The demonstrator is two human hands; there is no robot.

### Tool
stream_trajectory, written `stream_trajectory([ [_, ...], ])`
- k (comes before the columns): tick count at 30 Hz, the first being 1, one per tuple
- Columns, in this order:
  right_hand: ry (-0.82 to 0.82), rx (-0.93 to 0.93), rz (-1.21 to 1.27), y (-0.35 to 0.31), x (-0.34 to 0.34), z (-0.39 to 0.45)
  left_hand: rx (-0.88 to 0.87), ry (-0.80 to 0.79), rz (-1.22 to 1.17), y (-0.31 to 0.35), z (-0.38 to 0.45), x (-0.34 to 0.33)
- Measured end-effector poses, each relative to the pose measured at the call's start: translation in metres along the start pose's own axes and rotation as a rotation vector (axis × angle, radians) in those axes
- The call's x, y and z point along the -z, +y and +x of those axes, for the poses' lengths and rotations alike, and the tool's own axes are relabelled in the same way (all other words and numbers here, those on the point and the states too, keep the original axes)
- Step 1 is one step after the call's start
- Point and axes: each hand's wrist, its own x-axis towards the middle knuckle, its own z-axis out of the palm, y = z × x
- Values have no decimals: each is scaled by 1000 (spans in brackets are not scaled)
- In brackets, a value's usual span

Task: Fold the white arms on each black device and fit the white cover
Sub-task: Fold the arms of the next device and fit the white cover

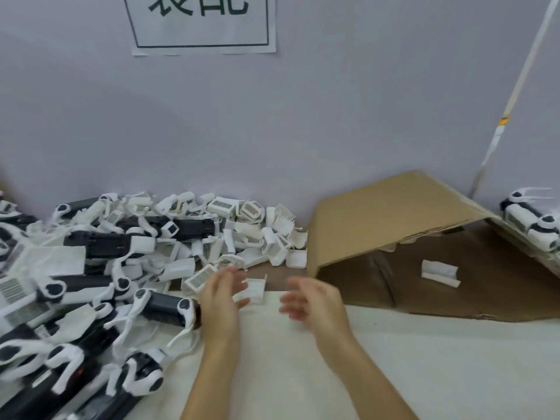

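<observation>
While both hands hung open and empty, left hand [222,301] beside a black device [165,307] and right hand [312,301] near a white cover [253,289], I judged motion blur could cause a fumbled pick from the tangled pile.

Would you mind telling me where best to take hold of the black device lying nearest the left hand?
Probably grip the black device across its bare dark middle, coming from above. White arms splay from both ends, so only the body between them offers a firm hold. The left hand hovers open beside its right end.
</observation>
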Motion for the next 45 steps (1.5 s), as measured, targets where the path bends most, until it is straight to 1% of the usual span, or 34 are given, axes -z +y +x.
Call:
stream_trajectory([
  [2,-39,83,-193,21,-4,-5,-2,-19,107,-4,0,0],
  [4,-62,139,-295,26,-6,-5,-10,-37,200,-8,-1,0],
  [6,-66,158,-315,25,-6,-5,-53,-66,290,-7,-3,0],
  [9,-75,187,-318,27,-5,-5,-165,-144,512,0,-6,1],
  [12,-87,219,-362,28,-4,-5,-249,-192,712,29,-6,3],
  [13,-93,226,-374,28,-3,-4,-284,-163,756,43,-5,5],
  [14,-97,230,-377,28,-3,-4,-327,-95,787,57,-5,10],
  [16,-101,229,-355,28,-2,-3,-384,131,903,80,-3,27],
  [17,-103,227,-342,27,-3,-3,-364,236,1003,87,-2,39],
  [18,-107,225,-331,27,-3,-3,-292,288,1107,92,-1,52],
  [19,-111,224,-324,28,-3,-3,-176,275,1174,94,0,62],
  [21,-116,226,-306,28,-4,-3,71,127,1176,95,0,72],
  [22,-117,228,-294,28,-3,-3,141,54,1177,93,0,72],
  [24,-119,231,-281,29,-3,-4,146,-19,1271,85,3,69],
  [27,-124,226,-281,30,-3,-3,118,-56,1397,77,1,63],
  [29,-125,226,-285,31,-4,-2,104,-92,1355,74,0,59],
  [33,-127,227,-276,32,-3,-2,72,-106,1207,75,1,54],
  [37,-130,229,-276,32,-4,-2,102,-124,918,88,0,50],
  [41,-142,254,-274,32,-3,-5,-10,-141,721,100,-5,41],
  [45,-163,299,-236,28,-2,-6,-157,-247,609,100,-14,24],
])
